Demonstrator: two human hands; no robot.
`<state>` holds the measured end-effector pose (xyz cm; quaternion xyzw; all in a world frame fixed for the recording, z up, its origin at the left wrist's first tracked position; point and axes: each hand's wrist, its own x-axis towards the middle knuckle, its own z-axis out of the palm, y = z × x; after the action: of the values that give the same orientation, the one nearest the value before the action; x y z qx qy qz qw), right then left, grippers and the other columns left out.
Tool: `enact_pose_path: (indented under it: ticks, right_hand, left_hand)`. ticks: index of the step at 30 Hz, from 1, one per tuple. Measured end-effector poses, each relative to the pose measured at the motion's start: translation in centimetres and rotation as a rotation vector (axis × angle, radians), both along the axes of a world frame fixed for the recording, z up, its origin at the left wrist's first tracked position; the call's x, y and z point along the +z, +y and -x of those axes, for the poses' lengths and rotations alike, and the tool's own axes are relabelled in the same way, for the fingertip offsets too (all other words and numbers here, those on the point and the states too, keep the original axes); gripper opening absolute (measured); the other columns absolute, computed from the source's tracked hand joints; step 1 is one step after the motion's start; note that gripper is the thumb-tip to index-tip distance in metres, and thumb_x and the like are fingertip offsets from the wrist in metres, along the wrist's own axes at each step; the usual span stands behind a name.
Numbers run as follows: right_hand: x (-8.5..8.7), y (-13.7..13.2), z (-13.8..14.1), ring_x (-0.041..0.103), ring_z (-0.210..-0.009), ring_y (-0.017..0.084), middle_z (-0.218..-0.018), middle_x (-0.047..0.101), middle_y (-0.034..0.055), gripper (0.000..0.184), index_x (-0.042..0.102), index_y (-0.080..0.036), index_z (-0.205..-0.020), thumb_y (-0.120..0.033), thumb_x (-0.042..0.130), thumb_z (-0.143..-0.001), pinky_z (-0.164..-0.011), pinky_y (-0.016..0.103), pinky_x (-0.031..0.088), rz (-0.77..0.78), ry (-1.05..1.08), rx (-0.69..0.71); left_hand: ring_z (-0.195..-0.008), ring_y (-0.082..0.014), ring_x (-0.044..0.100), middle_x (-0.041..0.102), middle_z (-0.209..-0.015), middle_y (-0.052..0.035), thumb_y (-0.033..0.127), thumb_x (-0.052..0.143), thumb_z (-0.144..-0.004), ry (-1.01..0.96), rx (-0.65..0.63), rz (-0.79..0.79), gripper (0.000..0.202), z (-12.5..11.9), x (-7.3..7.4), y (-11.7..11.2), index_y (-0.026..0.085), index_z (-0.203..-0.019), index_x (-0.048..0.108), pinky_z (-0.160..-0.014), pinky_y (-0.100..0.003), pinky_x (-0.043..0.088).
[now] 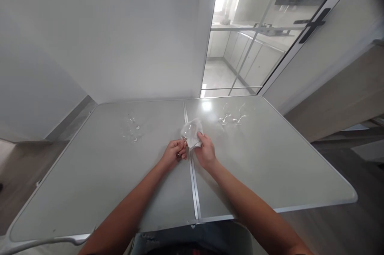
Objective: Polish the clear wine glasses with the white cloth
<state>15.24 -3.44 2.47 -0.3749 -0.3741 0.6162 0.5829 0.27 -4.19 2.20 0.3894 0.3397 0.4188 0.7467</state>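
Note:
Over the middle of the table, my left hand (175,152) is closed around the stem of a clear wine glass (189,130). The glass is tilted, its bowl pointing away from me. My right hand (206,151) grips a white cloth (196,127), which lies against the far and right side of the bowl. Folds of cloth hide part of the glass, and my left fingers cover most of the stem and foot.
Two clear stemmed glasses, a nearer-left one (224,117) and one beside it (240,117), stand at the back right. More clear glassware (134,127) is at the back left, hard to make out. A metal seam (193,183) divides the folding table (255,167). A wall and glass door lie beyond.

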Motion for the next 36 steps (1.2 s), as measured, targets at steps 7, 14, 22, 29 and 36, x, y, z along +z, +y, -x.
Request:
enact_pose_path:
  ticks: [7, 14, 22, 29, 36]
  right_hand:
    - [2.2, 0.1, -2.2, 0.033, -0.149, 0.029, -0.149, 0.053, 0.0082, 0.045, 0.056, -0.025, -0.139, -0.03, 0.049, -0.096, -0.125, 0.055, 0.013, -0.891, -0.974, 0.158]
    - [1.9, 1.8, -4.2, 0.061, -0.075, 0.02, -0.071, 0.064, 0.0007, 0.027, 0.065, -0.021, -0.074, -0.036, 0.052, -0.093, -0.077, 0.035, 0.049, -0.347, -0.74, 0.297]
    - [0.9, 1.1, -2.1, 0.062, -0.071, 0.019, -0.08, 0.068, 0.0042, 0.034, 0.066, -0.019, -0.091, -0.051, 0.056, -0.089, -0.061, 0.03, 0.05, 0.133, 0.1, 0.213]
    - [0.1, -0.7, 0.3, 0.048, -0.136, 0.025, -0.133, 0.062, 0.0094, 0.042, 0.055, -0.027, -0.137, -0.044, 0.042, -0.1, -0.111, 0.047, 0.041, -0.458, -0.508, -0.08]
    - [2.8, 1.2, -3.4, 0.056, -0.124, 0.028, -0.121, 0.068, 0.0072, 0.034, 0.066, -0.027, -0.124, -0.025, 0.049, -0.095, -0.12, 0.054, 0.026, -0.85, -1.126, 0.107]
  left_hand:
    - [-0.048, -0.0137, 0.046, 0.046, -0.051, 0.0014, 0.048, 0.058, -0.09, 0.582, 0.083, -0.361, 0.041, 0.6, 0.0, 0.0, 0.02, -0.062, 0.048, -0.055, -0.027, 0.035]
    - [-0.058, -0.0188, 0.05, 0.059, -0.065, -0.0046, 0.03, 0.07, -0.079, 0.912, -0.008, -0.723, 0.012, 1.9, -0.1, -0.6, 0.022, -0.074, 0.062, -0.06, -0.028, 0.032]
    - [-0.051, -0.0119, 0.046, 0.05, -0.054, 0.0014, 0.054, 0.049, -0.096, 0.574, 0.088, -0.515, 0.046, 1.1, 0.5, -0.2, 0.019, -0.066, 0.049, -0.056, -0.024, 0.034]
    - [-0.048, -0.0112, 0.048, 0.038, -0.053, 0.0065, 0.064, 0.055, -0.089, 0.345, 0.169, -0.274, 0.05, 0.0, 0.0, -0.2, 0.02, -0.067, 0.044, -0.053, -0.024, 0.037]
    - [-0.056, -0.0171, 0.049, 0.058, -0.063, -0.0035, 0.034, 0.059, -0.09, 0.935, 0.088, -0.696, 0.024, 0.6, -0.1, -0.8, 0.02, -0.07, 0.056, -0.06, -0.028, 0.032]
